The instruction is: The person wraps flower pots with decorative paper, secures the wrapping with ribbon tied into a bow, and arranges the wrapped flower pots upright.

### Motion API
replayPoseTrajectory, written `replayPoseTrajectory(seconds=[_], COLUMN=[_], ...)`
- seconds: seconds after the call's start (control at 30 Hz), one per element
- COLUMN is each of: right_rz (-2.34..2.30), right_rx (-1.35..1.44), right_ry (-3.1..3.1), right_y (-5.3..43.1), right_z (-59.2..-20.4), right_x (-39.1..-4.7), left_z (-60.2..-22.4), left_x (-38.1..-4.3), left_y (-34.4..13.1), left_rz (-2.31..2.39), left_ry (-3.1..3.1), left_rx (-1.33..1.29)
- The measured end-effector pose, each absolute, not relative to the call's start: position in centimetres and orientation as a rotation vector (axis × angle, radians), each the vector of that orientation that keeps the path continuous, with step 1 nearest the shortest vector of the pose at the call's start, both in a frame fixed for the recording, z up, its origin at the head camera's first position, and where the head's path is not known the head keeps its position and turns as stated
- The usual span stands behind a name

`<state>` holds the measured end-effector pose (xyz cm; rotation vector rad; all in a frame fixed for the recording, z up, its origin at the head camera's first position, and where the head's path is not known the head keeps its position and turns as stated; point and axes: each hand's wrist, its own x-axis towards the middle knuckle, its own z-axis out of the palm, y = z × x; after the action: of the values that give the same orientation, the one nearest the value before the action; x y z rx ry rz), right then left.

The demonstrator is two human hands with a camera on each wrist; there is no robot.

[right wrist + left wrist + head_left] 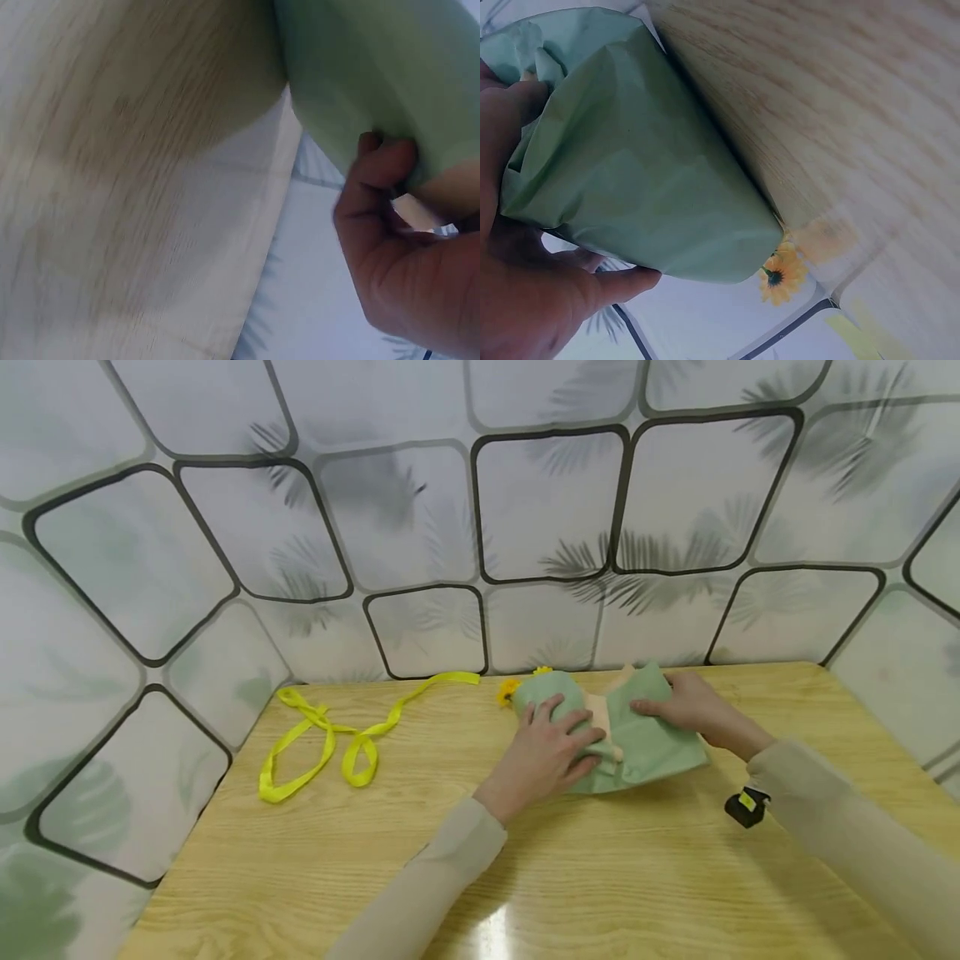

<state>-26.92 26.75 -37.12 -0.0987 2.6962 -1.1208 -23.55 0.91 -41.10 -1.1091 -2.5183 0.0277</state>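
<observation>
A piece of green wrapping paper (663,747) is folded round a bundle on the far part of the table, with a peach-coloured layer (599,713) showing along its middle. My left hand (542,750) grips the rolled left side, fingers spread over it. In the left wrist view this side forms a cone of green paper (652,165). At the right, my right hand (688,700) pinches the loose upper edge of the sheet, which stands up off the table. An orange-yellow flower (507,692) and a yellow flower (543,670) peek out at the bundle's left end.
A long yellow ribbon (390,720) lies in loops on the left of the wooden table (300,868). Behind the table's back edge rises a patterned white wall covering (420,527). A black device (747,807) hangs at the right wrist.
</observation>
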Motion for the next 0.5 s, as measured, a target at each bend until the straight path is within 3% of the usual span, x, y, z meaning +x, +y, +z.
replayPoseTrajectory(seconds=[0.33,0.5], right_rz=[-0.999,-1.019], right_rx=[-0.167,-0.074], right_ry=[2.707,2.592], right_y=[27.0,26.5], right_z=[-36.8,-37.7], right_x=[-27.6,-27.7], left_z=[-40.9,-41.0], left_x=[-23.6,-23.6], left_y=[0.7,0.8], left_rz=[0.041,0.031], left_ry=[-2.518,-2.5], left_rx=[-1.117,-1.108])
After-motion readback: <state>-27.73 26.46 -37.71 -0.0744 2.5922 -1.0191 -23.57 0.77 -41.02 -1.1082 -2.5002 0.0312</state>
